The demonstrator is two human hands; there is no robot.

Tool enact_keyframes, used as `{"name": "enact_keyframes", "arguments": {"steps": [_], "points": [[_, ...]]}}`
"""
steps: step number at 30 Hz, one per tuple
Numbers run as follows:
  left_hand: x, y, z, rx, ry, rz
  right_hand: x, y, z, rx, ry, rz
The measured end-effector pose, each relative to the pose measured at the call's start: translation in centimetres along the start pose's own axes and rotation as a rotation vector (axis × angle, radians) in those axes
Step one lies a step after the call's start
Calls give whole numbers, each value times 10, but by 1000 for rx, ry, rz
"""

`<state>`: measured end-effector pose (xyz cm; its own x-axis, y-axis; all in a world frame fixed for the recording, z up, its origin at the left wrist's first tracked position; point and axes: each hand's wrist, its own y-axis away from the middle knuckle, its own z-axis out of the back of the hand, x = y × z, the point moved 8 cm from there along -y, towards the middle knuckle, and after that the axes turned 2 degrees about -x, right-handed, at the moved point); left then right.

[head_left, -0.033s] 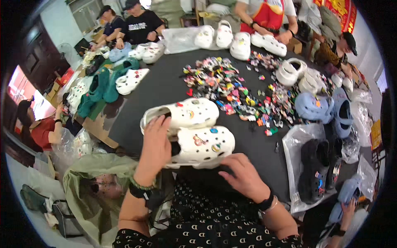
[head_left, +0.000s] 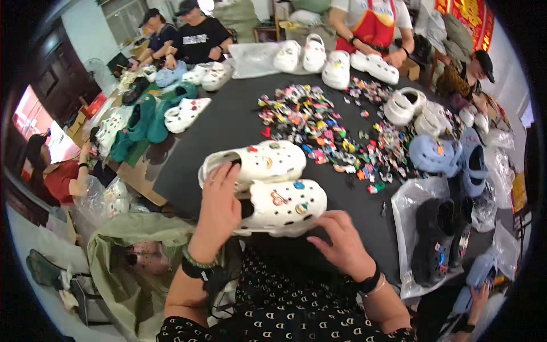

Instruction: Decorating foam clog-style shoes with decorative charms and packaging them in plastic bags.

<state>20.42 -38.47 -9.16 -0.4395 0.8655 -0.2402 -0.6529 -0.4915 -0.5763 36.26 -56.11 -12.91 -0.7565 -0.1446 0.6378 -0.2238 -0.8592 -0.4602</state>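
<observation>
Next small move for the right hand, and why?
Probably close the right hand on the toe of the nearer white clog: its thumb and fingers are apart beside that toe, contact unclear, while the left hand is at the heel end, fingers reaching over the farther white clog.

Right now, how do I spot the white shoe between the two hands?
Find the black table, then the left hand, over two white shoes. The near shoe has its toe by the right hand. Its blue charm sets it apart from the far shoe, which has a red one.
</observation>
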Motion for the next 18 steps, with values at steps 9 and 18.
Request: {"name": "enact_keyframes", "arguments": {"steps": [9, 18], "points": [[-2, 26, -49, 500, 771, 597, -3, -28, 5, 1, 183, 3], [6, 19, -129, 895, 1418, 934, -15, -48, -17, 18, 197, -11]]}}
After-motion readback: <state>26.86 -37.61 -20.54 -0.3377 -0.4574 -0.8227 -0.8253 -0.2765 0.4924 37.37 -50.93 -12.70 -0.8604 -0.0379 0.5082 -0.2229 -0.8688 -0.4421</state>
